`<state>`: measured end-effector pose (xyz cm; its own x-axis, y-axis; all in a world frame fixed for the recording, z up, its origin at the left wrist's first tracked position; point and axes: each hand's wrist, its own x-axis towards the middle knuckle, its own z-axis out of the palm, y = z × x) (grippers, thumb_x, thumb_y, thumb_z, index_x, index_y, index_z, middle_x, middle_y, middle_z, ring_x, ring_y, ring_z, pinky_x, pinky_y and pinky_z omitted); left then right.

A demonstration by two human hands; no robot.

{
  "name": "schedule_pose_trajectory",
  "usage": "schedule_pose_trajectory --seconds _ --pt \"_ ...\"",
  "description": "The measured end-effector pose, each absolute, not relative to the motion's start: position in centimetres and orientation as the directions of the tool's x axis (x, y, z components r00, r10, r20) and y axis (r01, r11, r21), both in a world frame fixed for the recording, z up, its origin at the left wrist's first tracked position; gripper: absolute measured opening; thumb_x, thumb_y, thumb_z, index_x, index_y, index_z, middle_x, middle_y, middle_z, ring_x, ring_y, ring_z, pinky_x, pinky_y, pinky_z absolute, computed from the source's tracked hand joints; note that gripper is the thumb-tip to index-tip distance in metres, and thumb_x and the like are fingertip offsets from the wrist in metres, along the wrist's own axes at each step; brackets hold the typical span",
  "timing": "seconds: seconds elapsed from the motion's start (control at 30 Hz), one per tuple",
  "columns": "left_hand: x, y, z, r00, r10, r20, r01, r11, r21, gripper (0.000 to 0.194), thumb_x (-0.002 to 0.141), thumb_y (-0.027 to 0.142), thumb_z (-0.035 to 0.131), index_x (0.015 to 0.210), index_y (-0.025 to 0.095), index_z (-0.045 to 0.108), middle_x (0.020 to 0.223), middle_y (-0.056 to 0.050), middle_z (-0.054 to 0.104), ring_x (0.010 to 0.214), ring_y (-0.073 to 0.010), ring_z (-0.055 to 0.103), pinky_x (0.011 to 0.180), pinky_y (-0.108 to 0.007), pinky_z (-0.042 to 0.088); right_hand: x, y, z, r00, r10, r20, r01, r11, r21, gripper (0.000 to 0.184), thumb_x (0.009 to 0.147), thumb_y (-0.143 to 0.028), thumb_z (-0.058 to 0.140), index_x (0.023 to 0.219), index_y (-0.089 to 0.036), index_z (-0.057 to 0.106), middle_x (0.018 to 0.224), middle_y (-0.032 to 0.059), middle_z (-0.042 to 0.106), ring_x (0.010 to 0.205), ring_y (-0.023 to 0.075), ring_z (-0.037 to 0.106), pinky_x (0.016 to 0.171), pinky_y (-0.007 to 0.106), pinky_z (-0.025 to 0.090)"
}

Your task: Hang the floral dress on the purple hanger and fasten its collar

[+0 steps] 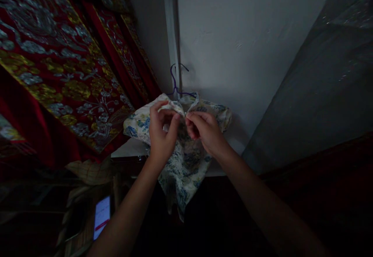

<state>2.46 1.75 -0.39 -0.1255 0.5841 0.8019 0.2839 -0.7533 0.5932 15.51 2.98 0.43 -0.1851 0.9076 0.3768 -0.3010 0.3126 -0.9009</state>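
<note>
A white floral shirt (pixel 189 179) with blue and yellow-green flowers hangs from a purple hanger (pixel 175 82), its hem falling to a point below. My left hand (pixel 163 129) is curled at the left side of the collar, fingers behind the cloth and thumb towards the front opening. On the other side, my right hand (pixel 205 129) pinches the collar edge between thumb and forefinger. Both thumbs are close together at the neck opening. Whether a button or fastening lies between them is too dark and small to tell.
Red drapery (pixel 78 74) with gold and silver embroidery hangs at the left. A pale wall (pixel 247 35) stands behind the shirt, and a translucent plastic sheet (pixel 317 82) slants down on the right. A lit phone (pixel 101 216) lies on a wooden surface at the lower left.
</note>
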Motion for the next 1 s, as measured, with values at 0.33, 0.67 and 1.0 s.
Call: schedule_pose_trajectory --seconds 0.33,0.67,1.0 --pt "0.8 1.3 3.2 0.092 0.453 0.887 0.657 -0.697 0.288 0.012 0.095 0.031 0.063 0.089 0.021 0.064 0.093 -0.004 0.061 0.093 -0.0199 0.058 0.082 -0.033 0.048 16.0 2.0 0.1 -0.252 0.887 0.387 -0.361 0.285 -0.888 0.029 0.089 -0.034 0.060 0.064 -0.019 0.058 0.045 -0.0069 0.051 0.035 0.0050 0.044 0.035 0.018 0.029" --pt "0.4 1.1 3.6 0.170 0.643 0.747 0.567 -0.684 0.460 0.017 0.101 0.034 0.053 0.097 0.021 0.063 0.083 -0.002 0.063 0.076 -0.0163 0.057 0.070 -0.030 0.045 16.4 2.0 0.6 -0.294 0.897 0.330 -0.414 0.192 -0.890 0.030 0.088 -0.034 0.061 0.063 -0.019 0.058 0.045 -0.0066 0.050 0.034 0.0046 0.043 0.035 0.018 0.029" --pt "-0.1 1.1 3.1 0.264 0.664 0.700 0.553 -0.698 0.454 0.011 0.095 0.026 0.062 0.100 0.020 0.070 0.096 -0.004 0.072 0.091 -0.0195 0.066 0.080 -0.032 0.049 16.3 2.1 0.0 -0.317 0.899 0.303 -0.424 0.152 -0.893 0.031 0.090 -0.036 0.061 0.064 -0.019 0.059 0.043 -0.0067 0.049 0.034 0.0053 0.042 0.036 0.019 0.029"
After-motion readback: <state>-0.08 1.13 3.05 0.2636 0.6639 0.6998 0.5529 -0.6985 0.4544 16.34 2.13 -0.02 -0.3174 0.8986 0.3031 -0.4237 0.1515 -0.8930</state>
